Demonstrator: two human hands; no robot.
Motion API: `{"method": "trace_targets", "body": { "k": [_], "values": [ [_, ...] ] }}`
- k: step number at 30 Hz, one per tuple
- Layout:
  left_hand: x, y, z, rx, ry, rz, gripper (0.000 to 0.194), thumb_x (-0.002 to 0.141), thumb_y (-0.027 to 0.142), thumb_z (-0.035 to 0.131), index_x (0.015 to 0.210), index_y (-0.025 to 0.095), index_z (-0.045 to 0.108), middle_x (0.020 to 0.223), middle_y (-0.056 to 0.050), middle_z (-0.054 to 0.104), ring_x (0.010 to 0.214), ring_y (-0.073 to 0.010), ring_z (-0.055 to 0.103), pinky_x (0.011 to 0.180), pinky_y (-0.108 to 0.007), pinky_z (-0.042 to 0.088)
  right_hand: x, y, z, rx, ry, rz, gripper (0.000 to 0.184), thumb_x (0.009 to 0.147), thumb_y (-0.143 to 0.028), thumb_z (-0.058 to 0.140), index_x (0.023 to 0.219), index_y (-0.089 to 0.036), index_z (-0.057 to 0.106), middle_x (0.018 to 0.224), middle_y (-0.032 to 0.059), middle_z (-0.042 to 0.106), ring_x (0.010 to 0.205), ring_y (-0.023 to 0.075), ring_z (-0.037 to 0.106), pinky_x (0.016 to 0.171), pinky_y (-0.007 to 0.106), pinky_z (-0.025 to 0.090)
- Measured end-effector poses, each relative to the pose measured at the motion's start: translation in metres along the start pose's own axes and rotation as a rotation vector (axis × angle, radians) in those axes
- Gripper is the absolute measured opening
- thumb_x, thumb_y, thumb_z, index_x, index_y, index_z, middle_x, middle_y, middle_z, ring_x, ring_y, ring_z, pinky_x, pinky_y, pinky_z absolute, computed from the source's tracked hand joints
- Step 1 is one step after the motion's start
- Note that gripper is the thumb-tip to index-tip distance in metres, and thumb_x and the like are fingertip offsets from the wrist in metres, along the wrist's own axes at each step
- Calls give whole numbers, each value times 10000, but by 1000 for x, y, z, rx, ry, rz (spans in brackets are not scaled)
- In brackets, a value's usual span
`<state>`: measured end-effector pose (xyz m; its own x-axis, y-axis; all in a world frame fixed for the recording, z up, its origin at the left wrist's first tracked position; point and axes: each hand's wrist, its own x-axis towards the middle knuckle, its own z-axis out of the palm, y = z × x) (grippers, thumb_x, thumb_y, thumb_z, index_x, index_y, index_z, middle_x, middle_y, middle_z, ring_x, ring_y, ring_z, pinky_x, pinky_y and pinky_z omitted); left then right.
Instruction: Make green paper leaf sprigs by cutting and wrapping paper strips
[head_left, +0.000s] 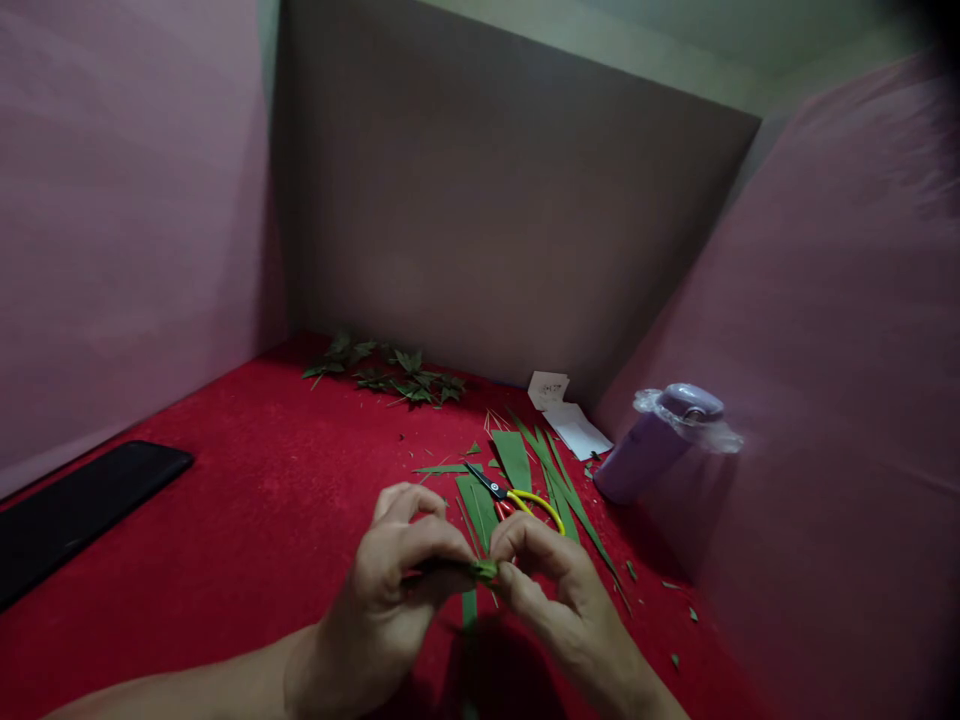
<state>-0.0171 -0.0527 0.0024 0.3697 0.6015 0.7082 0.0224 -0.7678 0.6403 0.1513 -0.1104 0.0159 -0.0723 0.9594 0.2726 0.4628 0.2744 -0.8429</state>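
Both of my hands meet low in the middle of the head view, above the red cloth. My left hand [397, 560] is closed, its thumb and fingers pinching a folded green leaf piece [486, 570]. From the other side my right hand [551, 575] pinches the same piece between thumb and fingertips. Part of the leaf is hidden inside the left fingers. Just beyond my hands lie scissors [499, 487] with black blades and a yellow handle, blades pointing up and left. Green leaf strips [514, 460] lie under and around them.
Lobed green leaves [412, 378] lie along the back of the red cloth [300, 500]. White papers [576, 430] and a purple bin with a plastic liner [645, 450] stand at the right. A flat black object [97, 505] rests at the left. Pink walls [840, 350] rise on both sides.
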Motion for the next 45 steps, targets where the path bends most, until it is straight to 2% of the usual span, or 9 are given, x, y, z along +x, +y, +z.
{"method": "trace_targets", "body": {
  "k": [4, 8, 13, 19, 21, 30, 38, 41, 45],
  "values": [
    [0, 5, -9, 264, 71, 421, 281, 855, 77, 432, 768, 235, 647, 768, 47, 722, 734, -151, 503, 910, -463, 303, -2, -1, 2, -58, 61, -233, 111, 819, -91, 469, 799, -197, 495, 785, 4, 517, 721, 138, 494, 635, 269, 386],
    [2, 14, -14, 441, 74, 566, 208, 778, 49, 563, 709, 231, 637, 800, 71, 736, 746, -135, 524, 924, -444, 324, -5, -1, 3, -50, 80, -319, 143, 819, -65, 472, 837, -203, 503, 807, 10, 523, 748, 146, 513, 663, 285, 404],
    [0, 20, -10, 503, 129, 537, 209, 725, 41, 610, 628, 225, 602, 776, 93, 725, 720, -113, 529, 930, -416, 343, -8, 0, 1, -89, 65, -370, 200, 802, -45, 470, 914, -203, 522, 859, 30, 546, 793, 162, 529, 698, 309, 414],
    [-2, 13, -13, 443, 119, 499, 186, 722, 63, 632, 720, 248, 608, 801, 100, 704, 744, -106, 524, 954, -435, 330, -8, -1, 1, -110, 93, -389, 197, 789, -50, 479, 910, -195, 535, 850, 35, 553, 771, 162, 541, 677, 304, 423],
    [-1, 11, -16, 476, -14, 556, 236, 704, 44, 627, 780, 267, 612, 840, 102, 701, 760, -107, 525, 971, -435, 303, -8, -1, 1, -109, 98, -389, 198, 785, -48, 482, 903, -198, 535, 844, 35, 554, 755, 160, 542, 664, 300, 424],
    [9, 28, -14, 503, 98, 530, 266, 705, 2, 561, 624, 255, 536, 706, 102, 668, 648, -93, 531, 932, -358, 316, -9, -5, -1, -116, 67, -375, 215, 784, -39, 486, 911, -202, 546, 850, 47, 559, 819, 185, 553, 728, 340, 433],
    [7, 26, -15, 496, 94, 534, 266, 685, -2, 571, 591, 244, 533, 734, 102, 665, 651, -89, 529, 949, -360, 306, -10, -8, -2, -104, 133, -414, 309, 764, -51, 505, 1015, -224, 554, 905, 59, 571, 878, 207, 548, 717, 343, 460],
    [2, 28, -14, 517, 85, 548, 268, 679, -9, 569, 606, 248, 542, 808, 99, 681, 686, -101, 530, 966, -373, 305, -9, -9, -1, -71, 181, -444, 335, 747, -50, 496, 1017, -232, 576, 909, 63, 573, 849, 212, 561, 700, 356, 475],
    [-1, 30, -13, 546, 112, 460, 279, 685, -19, 546, 661, 257, 580, 730, 101, 701, 644, -108, 531, 961, -360, 309, -9, -8, 0, -70, 204, -467, 313, 728, -25, 514, 931, -245, 602, 844, 44, 575, 762, 190, 572, 641, 332, 481]
  ]
}}
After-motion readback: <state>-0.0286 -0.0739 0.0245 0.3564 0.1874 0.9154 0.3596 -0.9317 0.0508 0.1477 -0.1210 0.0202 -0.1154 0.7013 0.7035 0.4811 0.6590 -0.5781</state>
